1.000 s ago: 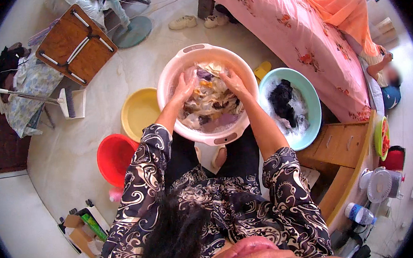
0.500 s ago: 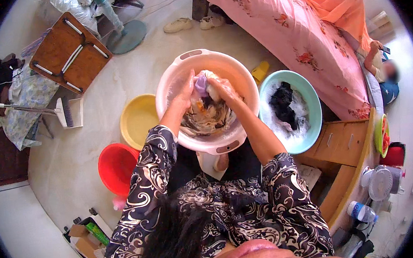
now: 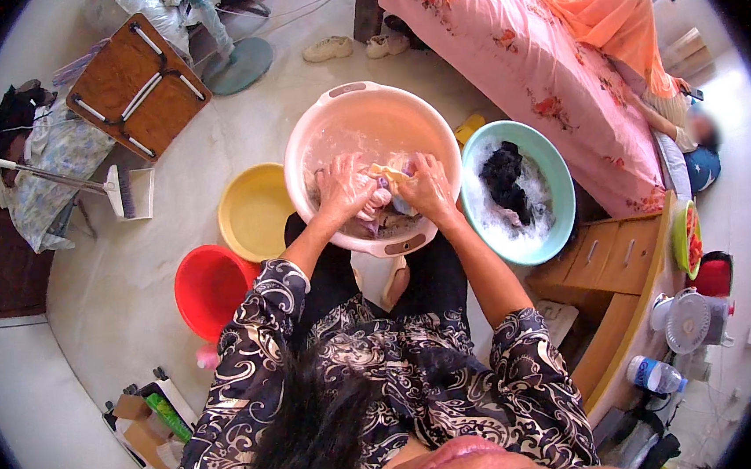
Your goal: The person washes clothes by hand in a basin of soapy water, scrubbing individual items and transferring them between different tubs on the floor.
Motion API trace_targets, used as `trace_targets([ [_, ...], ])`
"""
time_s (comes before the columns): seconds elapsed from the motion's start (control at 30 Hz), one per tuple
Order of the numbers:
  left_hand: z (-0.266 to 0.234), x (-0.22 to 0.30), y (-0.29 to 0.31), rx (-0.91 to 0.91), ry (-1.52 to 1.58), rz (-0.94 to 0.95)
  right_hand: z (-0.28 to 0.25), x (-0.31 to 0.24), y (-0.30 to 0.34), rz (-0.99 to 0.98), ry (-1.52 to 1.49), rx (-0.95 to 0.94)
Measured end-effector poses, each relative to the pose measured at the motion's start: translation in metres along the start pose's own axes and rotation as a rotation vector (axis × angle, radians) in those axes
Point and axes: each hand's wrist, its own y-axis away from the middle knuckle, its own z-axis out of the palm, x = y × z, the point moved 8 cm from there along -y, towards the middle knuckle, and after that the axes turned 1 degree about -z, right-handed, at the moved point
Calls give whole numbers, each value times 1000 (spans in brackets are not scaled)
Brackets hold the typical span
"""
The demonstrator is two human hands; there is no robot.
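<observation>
In the pink basin [image 3: 366, 116], the wet laundry [image 3: 378, 201] lies bunched toward the near rim. Half a second earlier the hands held a lilac piece together farther in, with more cloth spread below; now they are apart and nearer the wearer, and cloudy water [image 3: 337, 140] shows across the far half.

Left hand [image 3: 343, 187]: back upward, fingers bent and slightly spread, closed on cloth; tips partly hidden. Right hand [image 3: 427, 186]: fingers curled, nearly closed, gripping cloth by its edge. A yellowish strip [image 3: 388, 175] runs between the two.

Surroundings: a teal basin [image 3: 570, 201] sits right of the pink one, holding dark cloth [image 3: 507, 174] in white suds [image 3: 540, 221]; the two rims meet in view, contact cannot be told. A yellow slipper [image 3: 468, 128] shows between them. On the left, a yellow basin [image 3: 250, 213] is partly covered by the pink basin, and a red basin [image 3: 206, 292] is nearer the wearer's left sleeve [image 3: 252, 350]. The teal basin stands between the right forearm [image 3: 489, 270] and the flowered bed [image 3: 522, 73]; a wooden cabinet [image 3: 611, 256] is just beyond its near edge.
</observation>
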Motion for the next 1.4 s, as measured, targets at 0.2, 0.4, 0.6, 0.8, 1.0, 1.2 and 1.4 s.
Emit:
trace_targets([
  [0.2, 29, -3, 20, -134, -113, -189, 51, -7, -1, 8, 202, -43],
  [0.4, 73, -33, 10, -154, -264, -250, 76, -17, -7, 53, 346, -289],
  [0.6, 90, -26, -7, -242, -442, -222, 124, 23, -23, -29, 271, -73],
  [0.8, 51, -22, -13, -139, -153, -314, 108, 8, -47, 242, 62, -295],
  [1.0, 85, -73, 19, -257, 169, -208, 105, 23, -39, 251, -75, -232],
  [1.2, 112, -92, -9, -120, 459, -130, 93, 33, -50, 259, -214, -134],
  [1.4, 116, -118, -69, -110, 864, -437, 60, 27, -51, 84, -369, 150],
])
